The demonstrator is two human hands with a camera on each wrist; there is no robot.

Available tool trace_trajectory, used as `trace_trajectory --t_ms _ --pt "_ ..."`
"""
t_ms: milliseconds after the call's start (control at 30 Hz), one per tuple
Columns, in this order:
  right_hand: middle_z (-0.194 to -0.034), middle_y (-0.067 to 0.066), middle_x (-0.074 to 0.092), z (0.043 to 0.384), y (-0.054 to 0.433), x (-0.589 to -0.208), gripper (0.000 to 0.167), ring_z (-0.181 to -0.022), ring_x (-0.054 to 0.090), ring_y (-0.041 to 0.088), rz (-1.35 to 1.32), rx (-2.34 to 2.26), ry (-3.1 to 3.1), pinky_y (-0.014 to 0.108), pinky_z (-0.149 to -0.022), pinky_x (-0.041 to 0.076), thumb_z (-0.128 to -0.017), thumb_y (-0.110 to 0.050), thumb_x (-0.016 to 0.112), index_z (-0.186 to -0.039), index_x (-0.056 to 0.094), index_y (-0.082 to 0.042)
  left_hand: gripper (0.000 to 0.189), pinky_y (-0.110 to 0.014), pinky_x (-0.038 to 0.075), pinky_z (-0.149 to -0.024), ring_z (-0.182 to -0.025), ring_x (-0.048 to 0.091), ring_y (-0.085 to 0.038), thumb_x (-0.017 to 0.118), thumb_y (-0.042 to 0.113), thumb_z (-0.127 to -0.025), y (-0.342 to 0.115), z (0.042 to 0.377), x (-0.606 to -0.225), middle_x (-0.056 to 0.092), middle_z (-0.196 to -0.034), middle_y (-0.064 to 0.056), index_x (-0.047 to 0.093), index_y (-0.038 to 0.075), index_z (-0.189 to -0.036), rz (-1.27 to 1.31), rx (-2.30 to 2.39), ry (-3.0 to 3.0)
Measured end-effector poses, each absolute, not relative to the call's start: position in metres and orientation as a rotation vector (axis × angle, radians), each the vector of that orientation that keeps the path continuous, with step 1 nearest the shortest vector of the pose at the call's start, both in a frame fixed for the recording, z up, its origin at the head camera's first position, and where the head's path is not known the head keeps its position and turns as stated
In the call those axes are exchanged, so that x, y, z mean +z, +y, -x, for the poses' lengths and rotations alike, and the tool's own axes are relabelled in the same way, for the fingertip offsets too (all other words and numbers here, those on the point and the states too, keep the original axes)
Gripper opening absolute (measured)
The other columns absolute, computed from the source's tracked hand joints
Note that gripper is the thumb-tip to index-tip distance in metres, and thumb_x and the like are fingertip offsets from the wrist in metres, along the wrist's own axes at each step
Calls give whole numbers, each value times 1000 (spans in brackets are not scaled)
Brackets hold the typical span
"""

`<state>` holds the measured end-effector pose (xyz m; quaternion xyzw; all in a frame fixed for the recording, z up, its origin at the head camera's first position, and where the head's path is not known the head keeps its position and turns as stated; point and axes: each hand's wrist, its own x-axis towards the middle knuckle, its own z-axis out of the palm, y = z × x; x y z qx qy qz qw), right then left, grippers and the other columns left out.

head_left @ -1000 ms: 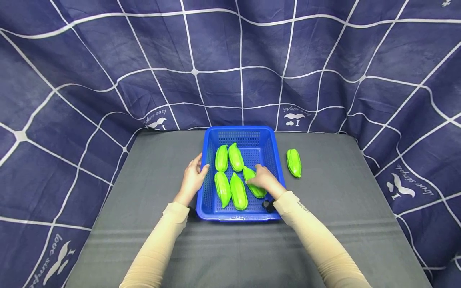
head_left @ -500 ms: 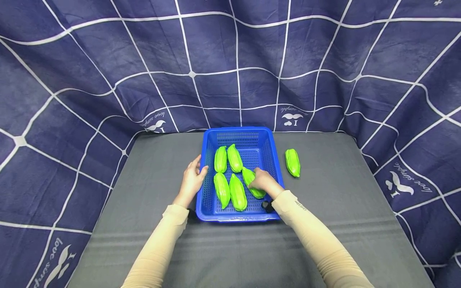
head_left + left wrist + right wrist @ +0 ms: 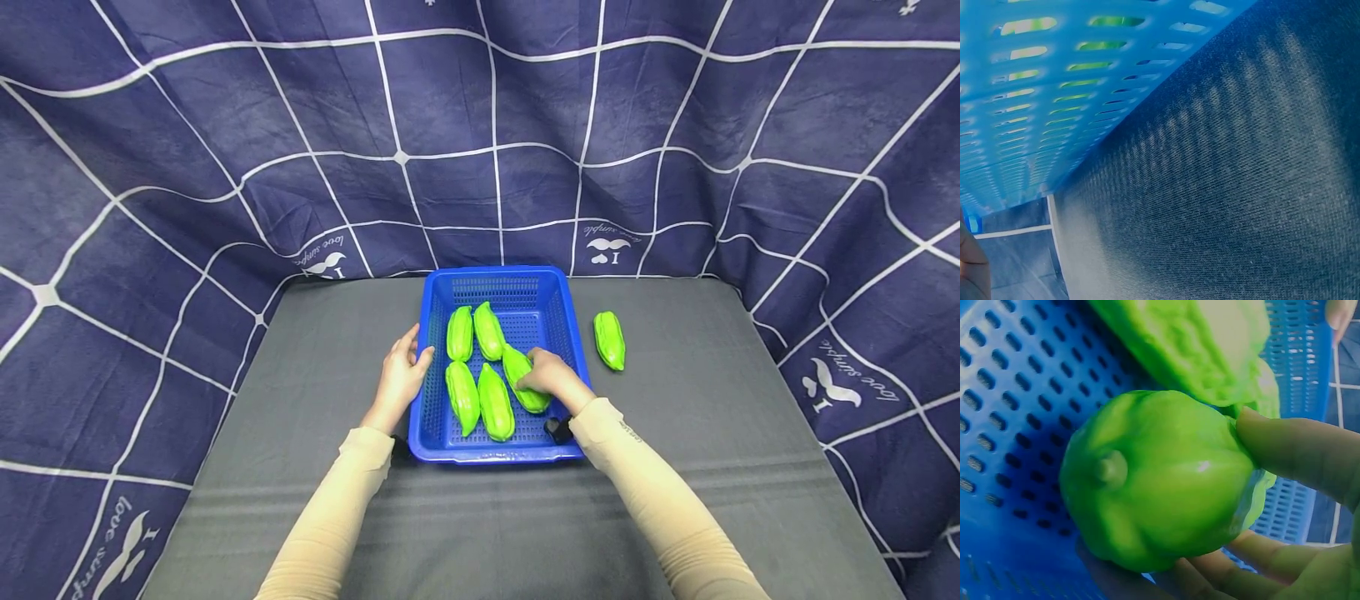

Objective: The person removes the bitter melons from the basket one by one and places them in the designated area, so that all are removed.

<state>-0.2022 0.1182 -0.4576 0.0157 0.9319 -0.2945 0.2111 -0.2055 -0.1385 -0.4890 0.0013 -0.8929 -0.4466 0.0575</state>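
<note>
My right hand (image 3: 553, 374) reaches into the blue plastic basket (image 3: 495, 453) and grips a bright green bitter melon (image 3: 517, 367) on its right side. In the right wrist view this bitter melon (image 3: 1160, 481) shows its stem end, with the thumb on one side and the fingers curled under the other. Several more bitter melons (image 3: 495, 404) lie in two rows to the left of it. My left hand (image 3: 400, 379) is at the basket's left rim, fingers relaxed along the outside and thumb tip over the edge. In the left wrist view the basket's slotted wall (image 3: 1041, 125) fills the upper left.
One more bitter melon (image 3: 610, 341) lies on the grey cloth-covered table (image 3: 675, 417), right of the basket. A dark blue curtain with white lines (image 3: 540, 100) hangs behind and at both sides. A black wrist device (image 3: 557, 430) sits under the right wrist, inside the basket.
My right hand's hold has drawn in round the bitter melon, which has shifted slightly left towards its neighbour. The left hand stays at the rim.
</note>
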Motion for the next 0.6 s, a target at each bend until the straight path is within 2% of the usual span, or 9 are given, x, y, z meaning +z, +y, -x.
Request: trace_trajectory --t_ms 267,333,500,600 --pt "-123 23 63 203 121 -441 70 -111 62 34 -24 -965 2604 44 -95 50 -79 -22 78 -136 50 4 54 -39 47 -75 -87 56 -28 59 22 -98 -138 205 -489 59 -119 -23 44 3 -147 -14 -1351 -2710" --pt "-120 23 65 202 123 -436 70 -107 64 33 3 -1015 2623 41 -90 52 -78 -25 79 -135 50 4 55 -39 47 -75 -87 56 -28 59 22 -98 -138 205 -489 59 -119 -22 43 3 -147 -18 -1353 -2712" --pt "-128 24 61 204 130 -426 72 -111 63 34 -23 -1146 2608 42 -90 53 -80 -27 78 -140 47 -1 56 -39 47 -74 -87 56 -27 60 22 -98 -138 205 -489 58 -118 -22 43 3 -147 -22 -1348 -2723" --pt "-135 25 56 205 136 -423 73 -119 59 37 -68 -1192 2588 46 -96 51 -84 -25 74 -145 42 -2 55 -40 48 -74 -87 57 -28 60 22 -98 -138 205 -489 59 -118 -22 44 3 -147 -20 -1356 -2713"
